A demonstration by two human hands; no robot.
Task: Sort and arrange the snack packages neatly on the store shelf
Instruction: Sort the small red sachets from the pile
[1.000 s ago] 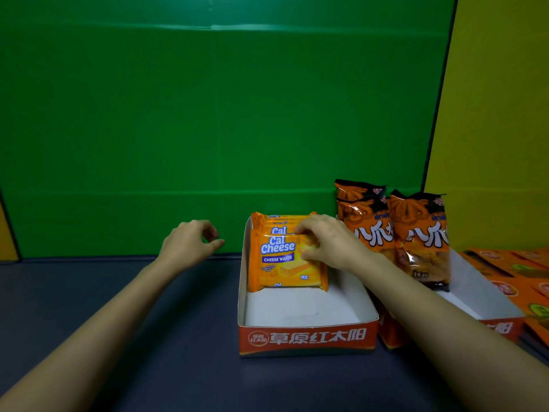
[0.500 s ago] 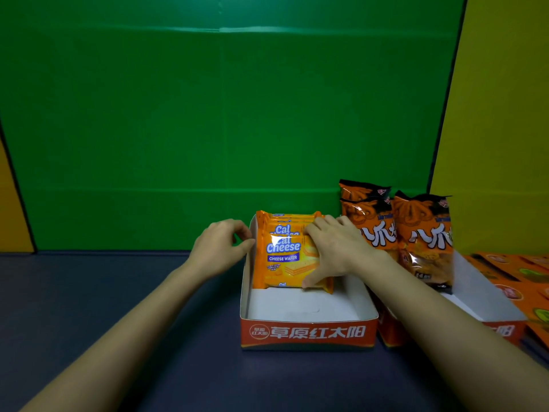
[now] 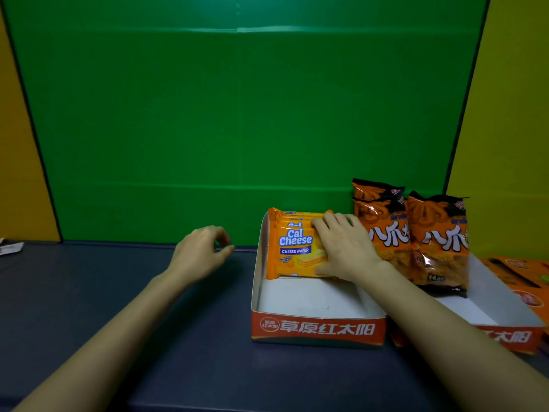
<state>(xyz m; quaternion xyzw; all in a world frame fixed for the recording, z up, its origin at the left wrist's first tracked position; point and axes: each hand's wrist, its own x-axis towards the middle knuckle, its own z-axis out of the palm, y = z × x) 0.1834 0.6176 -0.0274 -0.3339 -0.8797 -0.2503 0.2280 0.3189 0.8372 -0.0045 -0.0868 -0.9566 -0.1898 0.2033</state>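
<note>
Several wafer packs (image 3: 292, 248) stand upright, right hand (image 3: 347, 251) pressing their front

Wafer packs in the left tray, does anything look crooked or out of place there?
Not really. The wafer packs stand upright at the back of the tray, right hand flat against the front one. Only the orange packs lying flat at far right, outside the trays, look unsorted.

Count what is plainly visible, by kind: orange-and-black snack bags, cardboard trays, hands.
Orange-and-black snack bags: 3
Cardboard trays: 2
Hands: 2, left hand and right hand
Total: 7
</note>
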